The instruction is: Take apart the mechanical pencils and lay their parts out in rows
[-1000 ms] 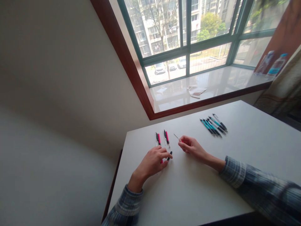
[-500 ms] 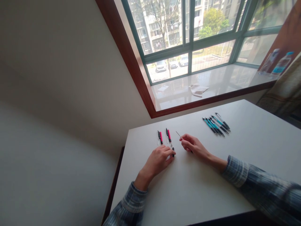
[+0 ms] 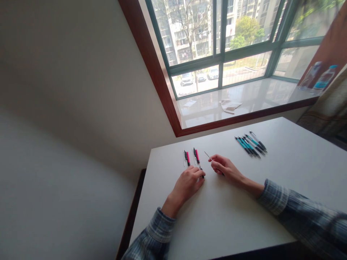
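Since 1s ago, 1 blk grip (image 3: 203, 176) has been moved nearer metal tip (image 3: 200, 167) by L hand (image 3: 187, 183), near-closed on it, w/ 1 thin rod (image 3: 207, 155) pinched by near-closed R hand (image 3: 225, 169), & 2 pink-blk barrels (image 3: 188, 159), 5+ pens (image 3: 246, 145) seen on surface (image 3: 217, 216)

Can't make out the black part (image 3: 203, 176) toward the worktop's (image 3: 230, 224) far edge, left hand (image 3: 188, 184) partly covers it, right hand (image 3: 226, 169) hides the thin rod's (image 3: 207, 155) lower end, and my frame crops the worktop's right side.
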A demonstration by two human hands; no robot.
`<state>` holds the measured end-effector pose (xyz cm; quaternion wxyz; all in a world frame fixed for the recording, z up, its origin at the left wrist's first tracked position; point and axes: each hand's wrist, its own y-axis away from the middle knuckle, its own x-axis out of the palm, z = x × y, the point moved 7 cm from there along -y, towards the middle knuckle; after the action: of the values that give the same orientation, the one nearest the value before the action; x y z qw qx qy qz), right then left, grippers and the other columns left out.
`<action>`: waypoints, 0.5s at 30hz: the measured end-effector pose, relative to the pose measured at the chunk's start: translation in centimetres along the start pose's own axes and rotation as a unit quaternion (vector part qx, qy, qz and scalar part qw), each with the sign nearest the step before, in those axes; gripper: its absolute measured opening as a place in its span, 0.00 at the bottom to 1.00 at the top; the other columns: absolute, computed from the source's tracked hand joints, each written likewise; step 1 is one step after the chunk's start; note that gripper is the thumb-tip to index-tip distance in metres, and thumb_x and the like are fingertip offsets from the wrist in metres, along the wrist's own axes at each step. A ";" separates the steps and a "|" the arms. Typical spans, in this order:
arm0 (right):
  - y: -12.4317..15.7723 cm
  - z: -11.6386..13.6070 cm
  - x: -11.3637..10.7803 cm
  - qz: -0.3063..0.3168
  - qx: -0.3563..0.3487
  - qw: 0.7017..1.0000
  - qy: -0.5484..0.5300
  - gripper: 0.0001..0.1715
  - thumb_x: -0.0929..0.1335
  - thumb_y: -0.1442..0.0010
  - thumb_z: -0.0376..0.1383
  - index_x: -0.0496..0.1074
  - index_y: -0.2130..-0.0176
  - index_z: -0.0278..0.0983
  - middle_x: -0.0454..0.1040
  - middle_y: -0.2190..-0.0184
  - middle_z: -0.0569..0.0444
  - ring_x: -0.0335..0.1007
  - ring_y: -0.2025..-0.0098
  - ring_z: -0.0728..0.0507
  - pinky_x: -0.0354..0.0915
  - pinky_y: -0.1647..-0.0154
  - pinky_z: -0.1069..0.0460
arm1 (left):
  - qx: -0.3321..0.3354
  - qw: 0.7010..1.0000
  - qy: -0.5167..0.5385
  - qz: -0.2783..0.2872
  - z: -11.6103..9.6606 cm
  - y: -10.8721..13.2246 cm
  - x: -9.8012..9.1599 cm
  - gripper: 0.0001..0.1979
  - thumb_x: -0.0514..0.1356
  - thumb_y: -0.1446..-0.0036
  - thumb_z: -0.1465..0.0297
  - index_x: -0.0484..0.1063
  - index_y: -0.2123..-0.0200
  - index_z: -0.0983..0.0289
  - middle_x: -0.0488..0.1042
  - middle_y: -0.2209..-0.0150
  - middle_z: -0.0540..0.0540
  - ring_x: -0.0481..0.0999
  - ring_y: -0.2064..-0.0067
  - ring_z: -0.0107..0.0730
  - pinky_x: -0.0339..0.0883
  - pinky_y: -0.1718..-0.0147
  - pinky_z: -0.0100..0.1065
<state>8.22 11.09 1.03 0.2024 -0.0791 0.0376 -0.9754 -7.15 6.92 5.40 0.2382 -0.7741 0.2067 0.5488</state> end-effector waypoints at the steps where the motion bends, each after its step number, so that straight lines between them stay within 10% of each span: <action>1: 0.0 0.0 0.0 0.000 0.002 1.000 -0.001 0.23 0.69 0.34 0.52 0.69 0.53 0.36 0.62 0.75 0.61 0.53 0.75 0.51 0.51 0.73 0.53 | -0.002 1.000 0.001 -0.001 0.0 0.0 0.0 0.07 0.63 0.38 0.75 0.78 0.58 0.61 0.79 0.60 0.54 0.76 0.57 0.38 0.71 0.55 0.37; 15: -0.1 0.0 -0.1 0.011 0.010 1.000 0.005 0.25 0.69 0.35 0.53 0.69 0.52 0.36 0.64 0.73 0.60 0.55 0.74 0.51 0.52 0.73 0.54 | -0.016 1.000 -0.021 0.003 0.3 -0.2 0.1 0.09 0.62 0.38 0.74 0.77 0.54 0.59 0.79 0.59 0.53 0.76 0.56 0.39 0.70 0.56 0.38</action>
<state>8.31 11.25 1.07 0.2138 -0.0722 0.0301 -0.9737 -7.23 7.25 5.26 0.2289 -0.7657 0.1951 0.5685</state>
